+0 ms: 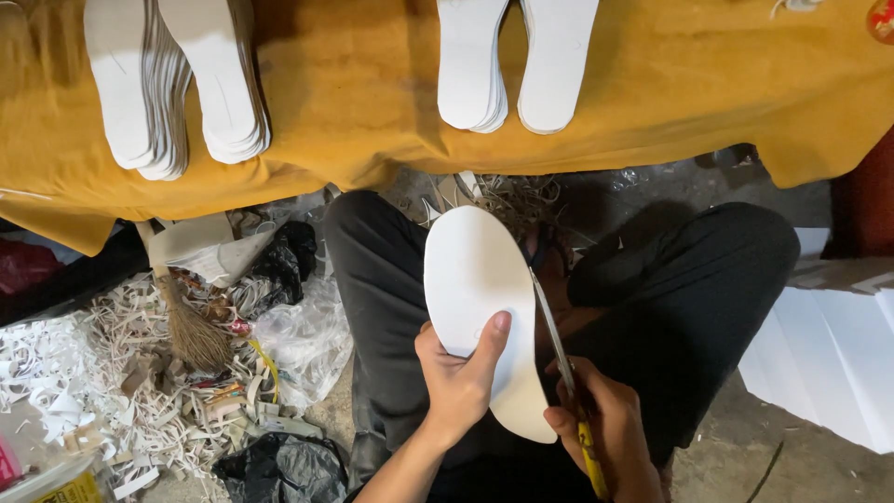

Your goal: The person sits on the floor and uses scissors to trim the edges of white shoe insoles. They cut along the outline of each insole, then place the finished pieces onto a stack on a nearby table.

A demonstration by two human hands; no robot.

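My left hand (458, 382) grips a white shoe insole (475, 279) from below, thumb pressed on its upper face, holding it over my lap. My right hand (605, 430) holds scissors (557, 346) with yellow handles. The blades run along the insole's right edge, touching it. My legs in dark trousers (372, 298) lie under both hands.
A table draped in mustard-yellow cloth (372, 84) carries stacks of white insoles at the left (177, 84) and the middle (517, 65). White paper trimmings (84, 373), a small broom (191, 331) and plastic bags litter the floor at left. White sheets (829, 363) are stacked at right.
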